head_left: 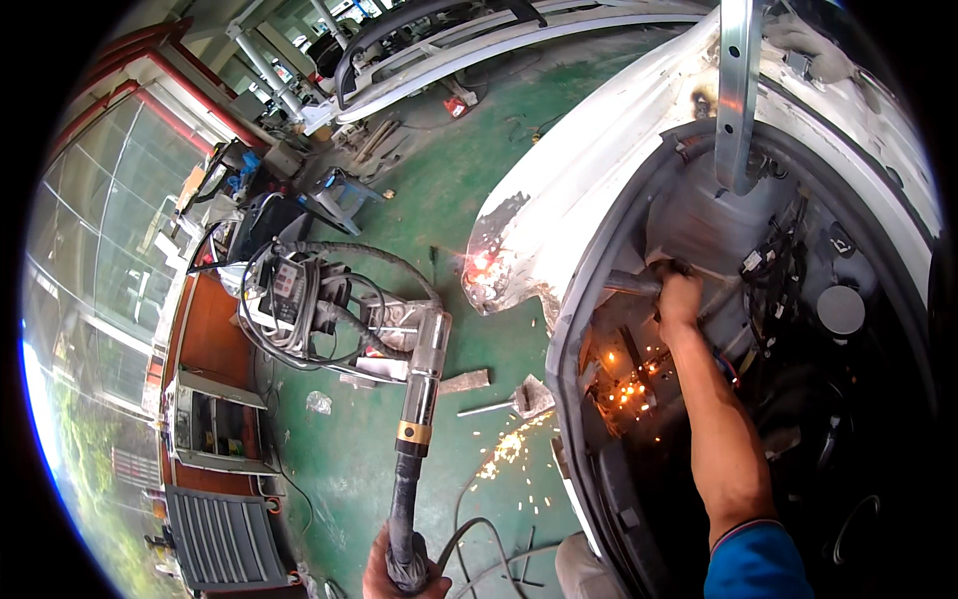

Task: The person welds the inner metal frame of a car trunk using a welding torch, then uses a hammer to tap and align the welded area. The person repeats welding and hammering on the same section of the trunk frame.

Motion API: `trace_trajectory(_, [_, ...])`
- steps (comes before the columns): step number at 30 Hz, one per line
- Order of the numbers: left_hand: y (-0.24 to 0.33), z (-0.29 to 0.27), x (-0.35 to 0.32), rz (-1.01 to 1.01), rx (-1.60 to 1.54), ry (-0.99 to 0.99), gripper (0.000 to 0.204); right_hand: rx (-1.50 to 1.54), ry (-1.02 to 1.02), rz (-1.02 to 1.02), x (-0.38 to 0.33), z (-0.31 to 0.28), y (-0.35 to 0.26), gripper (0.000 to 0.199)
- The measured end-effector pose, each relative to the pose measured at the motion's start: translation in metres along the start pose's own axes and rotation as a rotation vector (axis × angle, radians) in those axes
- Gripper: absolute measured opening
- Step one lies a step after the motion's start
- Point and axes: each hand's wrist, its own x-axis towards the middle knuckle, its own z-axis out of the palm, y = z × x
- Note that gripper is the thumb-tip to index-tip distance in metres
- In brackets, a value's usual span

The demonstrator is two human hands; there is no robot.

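My left hand (404, 574) is closed around the black lower end of a long tool (424, 369) with a polished metal cylinder and a brass-coloured ring. My right arm reaches into the opening of a white car body (589, 180), whose rim carries a dark rubber seal (571, 399). In there, my right hand (681, 297) is closed on a dark bar (634, 284) that points left; its far end is hidden. A red-white glow lights the left tip of the white panel. Sparks fly inside the opening and fall over the floor.
A machine (289, 295) wound with thick black cables stands at left, beside an orange-brown cabinet (215, 329). A dustpan (532, 396) and a cable (484, 524) lie on the green floor. A perforated metal strut (733, 100) rises at the opening's far edge. A blue stool (344, 195) stands farther back.
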Motion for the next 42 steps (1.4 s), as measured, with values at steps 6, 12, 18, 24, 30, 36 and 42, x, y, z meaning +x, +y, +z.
trace_trajectory(6, [-0.016, -0.013, -0.002, -0.016, 0.013, -0.024, 0.024, 0.025, 0.022, 0.016, 0.0, 0.0, 0.002, 0.009])
trace_trajectory(12, [-0.01, -0.011, -0.003, -0.091, -0.011, 0.03, 0.025, 0.04, -0.012, 0.011, -0.002, 0.002, 0.001, 0.01])
trace_trajectory(18, [-0.012, -0.018, -0.002, -0.121, -0.018, 0.057, 0.023, 0.019, -0.029, 0.04, 0.003, -0.001, 0.003, 0.006])
trace_trajectory(24, [-0.045, -0.04, 0.001, -0.084, 0.002, 0.075, 0.02, 0.003, 0.018, 0.076, 0.001, -0.001, 0.005, 0.007])
trace_trajectory(30, [-0.068, -0.064, 0.011, -0.098, 0.03, 0.008, 0.045, -0.034, -0.037, 0.12, 0.0, -0.002, 0.002, 0.008])
trace_trajectory(36, [-0.085, -0.09, 0.034, -0.063, -0.07, -0.089, 0.078, -0.05, 0.004, 0.101, 0.011, -0.006, 0.006, 0.008])
trace_trajectory(42, [-0.067, -0.114, 0.068, -0.088, 0.062, -0.196, 0.074, -0.062, 0.008, 0.163, 0.02, -0.011, 0.008, 0.01])
